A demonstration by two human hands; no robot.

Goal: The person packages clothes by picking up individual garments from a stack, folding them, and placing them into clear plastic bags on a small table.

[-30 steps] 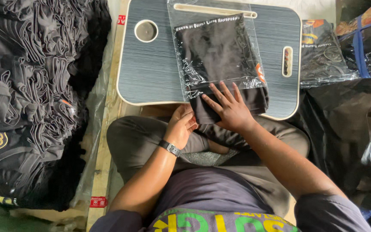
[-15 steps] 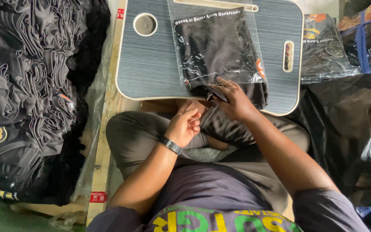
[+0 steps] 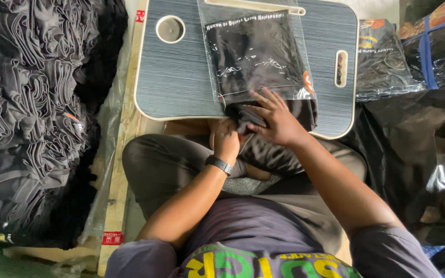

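Fingers of the right hand (image 3: 276, 121) spread flat over the open end of a clear plastic bag (image 3: 256, 54) — pressing the folded black garment (image 3: 253, 56) inside it. Left hand (image 3: 226, 140) pinches the bag's lower edge and the dark cloth there, at the near rim of the grey lap desk (image 3: 181, 77). Bag lies mid-desk. Stacked black shirts (image 3: 32, 118) to the left; bagged shirts (image 3: 384, 56) to the right.
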